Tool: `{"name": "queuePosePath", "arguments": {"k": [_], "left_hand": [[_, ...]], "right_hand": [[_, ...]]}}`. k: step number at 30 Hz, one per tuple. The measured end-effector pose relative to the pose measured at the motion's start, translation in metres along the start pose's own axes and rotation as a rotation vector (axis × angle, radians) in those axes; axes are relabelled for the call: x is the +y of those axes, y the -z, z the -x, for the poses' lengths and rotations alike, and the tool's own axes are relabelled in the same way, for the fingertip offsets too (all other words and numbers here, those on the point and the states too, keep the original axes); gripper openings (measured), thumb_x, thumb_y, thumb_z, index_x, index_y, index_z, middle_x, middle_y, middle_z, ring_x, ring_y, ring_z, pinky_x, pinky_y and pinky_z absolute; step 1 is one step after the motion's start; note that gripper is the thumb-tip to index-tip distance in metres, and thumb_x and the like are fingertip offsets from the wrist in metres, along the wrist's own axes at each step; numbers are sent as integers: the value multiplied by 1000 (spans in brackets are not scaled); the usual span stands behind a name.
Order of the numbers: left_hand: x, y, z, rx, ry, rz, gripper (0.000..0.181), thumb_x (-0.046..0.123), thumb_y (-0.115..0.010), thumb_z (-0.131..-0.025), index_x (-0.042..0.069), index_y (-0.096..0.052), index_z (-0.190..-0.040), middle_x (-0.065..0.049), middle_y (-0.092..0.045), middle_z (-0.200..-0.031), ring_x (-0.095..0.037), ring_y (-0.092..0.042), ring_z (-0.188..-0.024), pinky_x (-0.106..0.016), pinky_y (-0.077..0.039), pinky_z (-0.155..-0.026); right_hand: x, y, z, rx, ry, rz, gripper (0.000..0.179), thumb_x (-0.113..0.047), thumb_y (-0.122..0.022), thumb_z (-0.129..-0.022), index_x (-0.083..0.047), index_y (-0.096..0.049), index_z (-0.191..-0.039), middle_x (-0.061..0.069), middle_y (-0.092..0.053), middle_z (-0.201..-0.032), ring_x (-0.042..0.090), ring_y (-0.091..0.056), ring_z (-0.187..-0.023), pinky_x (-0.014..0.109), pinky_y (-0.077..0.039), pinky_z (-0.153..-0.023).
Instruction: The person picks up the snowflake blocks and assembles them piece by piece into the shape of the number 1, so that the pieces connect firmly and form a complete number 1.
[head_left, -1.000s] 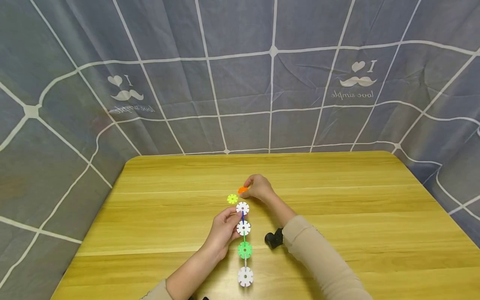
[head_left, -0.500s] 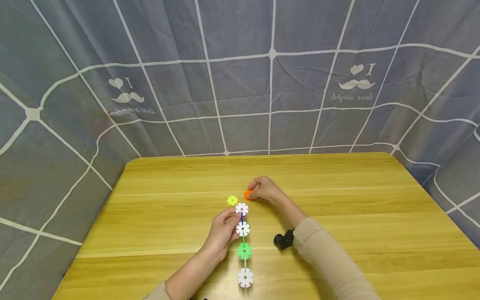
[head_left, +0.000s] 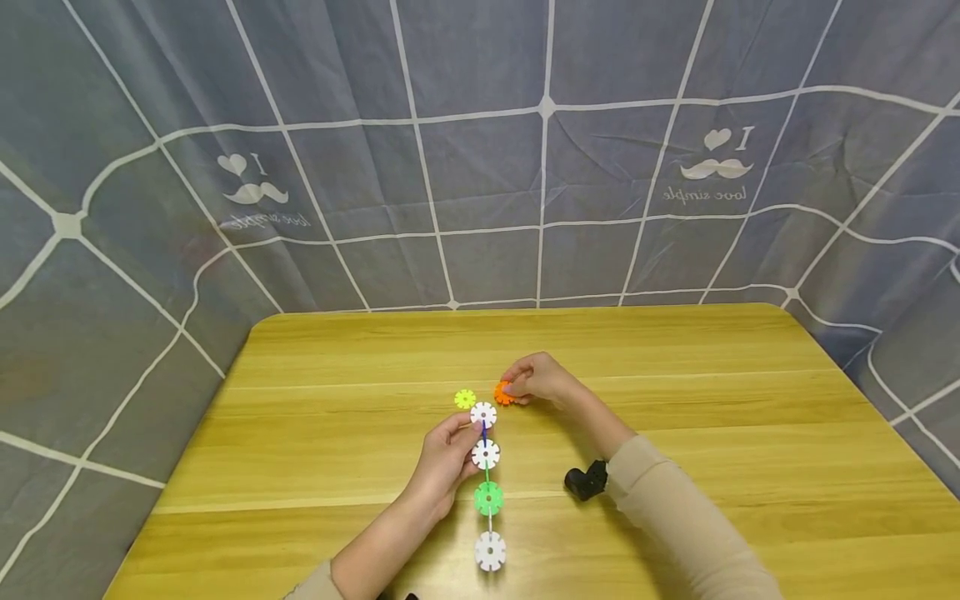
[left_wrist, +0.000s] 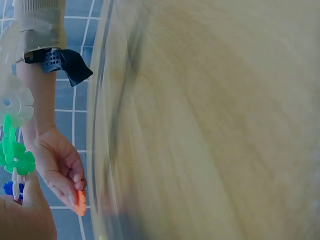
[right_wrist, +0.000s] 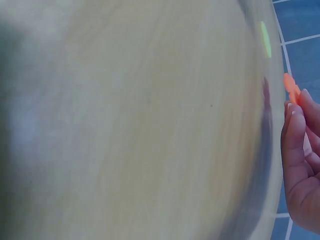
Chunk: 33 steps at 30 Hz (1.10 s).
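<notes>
In the head view my left hand [head_left: 444, 462] grips a chain of interlocking notched plastic discs near its far end, with the thumb by a blue disc [head_left: 484, 432]. White and green discs alternate face-on and edge-on along it, down to a white disc [head_left: 491, 552] at the near end. My right hand [head_left: 542, 379] pinches an orange notched disc [head_left: 504, 393] between thumb and fingers, just right of the chain's far end. The right wrist view shows that orange disc [right_wrist: 292, 89] edge-on at the fingertips. A yellow-green notched disc [head_left: 465, 399] lies flat on the table beyond the chain.
The wooden table [head_left: 337, 450] extends to both sides of the hands. A grey curtain [head_left: 487, 167] with white lines hangs behind its far edge. A black wrist-worn device [head_left: 587, 481] sits by the right sleeve cuff.
The right hand has drawn the orange disc away from the yellow-green one, rightward and slightly nearer, and the disc now shows more of its face. The left hand and chain have hardly moved.
</notes>
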<state>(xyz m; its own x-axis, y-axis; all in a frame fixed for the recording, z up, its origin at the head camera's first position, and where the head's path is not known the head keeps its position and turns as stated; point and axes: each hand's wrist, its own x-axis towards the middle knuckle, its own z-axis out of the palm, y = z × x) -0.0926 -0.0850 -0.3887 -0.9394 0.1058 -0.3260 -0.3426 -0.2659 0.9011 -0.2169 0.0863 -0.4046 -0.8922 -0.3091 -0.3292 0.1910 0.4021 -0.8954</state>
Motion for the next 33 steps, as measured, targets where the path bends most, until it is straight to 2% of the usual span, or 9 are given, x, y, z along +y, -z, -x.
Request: {"name": "queuePosePath", "arguments": {"k": [4,11,16,22,28,33], "left_hand": [[-1,0,0,1,9,-7,27,11,-53,-95,-6,-54,-117,-3,-66,-90,-5,-57,-66,-16,-48,-54],[-2,0,0,-6,10,-17,28,10,-53,-95,-7,-53,-117,-3,-66,-89,-4,-56,-63,-15,-48,-53],[-3,0,-1,-15,16,-25,29,10,-52,-95,-7,-52,-118,-5,-67,-92,-5,-57,-65,-16,-49,-54],[-2,2,-3,-11,35,-39,26,9,-51,-95,-7,-53,-116,-11,-67,-98,-6,-58,-67,-18,-51,-57],[-3,1,-1,-35,45,-41,26,10,-52,-96,-7,-53,-116,-11,-67,-100,-6,-59,-67,-18,-51,-58],[-4,0,1,-50,40,-38,28,11,-52,-95,-7,-53,-116,-11,-67,-101,-6,-59,-68,-18,-50,-56]], "right_hand": [[-4,4,7,-48,18,-1,17,6,-63,-85,10,-62,-101,7,-63,-69,12,-59,-57,21,-52,-54],[-4,10,17,-159,117,12,21,7,-56,-89,13,-59,-108,5,-64,-70,11,-57,-59,23,-53,-58],[-6,11,22,-161,163,22,24,10,-53,-88,13,-60,-111,6,-65,-73,11,-56,-61,23,-52,-58],[-12,9,27,-146,166,-31,22,9,-53,-89,12,-59,-110,4,-63,-72,12,-57,-62,20,-51,-59],[-17,3,34,-187,173,-112,23,9,-53,-89,14,-56,-111,6,-65,-76,12,-58,-63,22,-53,-61],[-20,-1,38,-216,184,-121,21,8,-52,-90,14,-55,-109,5,-63,-75,12,-57,-63,23,-52,-61]]}}
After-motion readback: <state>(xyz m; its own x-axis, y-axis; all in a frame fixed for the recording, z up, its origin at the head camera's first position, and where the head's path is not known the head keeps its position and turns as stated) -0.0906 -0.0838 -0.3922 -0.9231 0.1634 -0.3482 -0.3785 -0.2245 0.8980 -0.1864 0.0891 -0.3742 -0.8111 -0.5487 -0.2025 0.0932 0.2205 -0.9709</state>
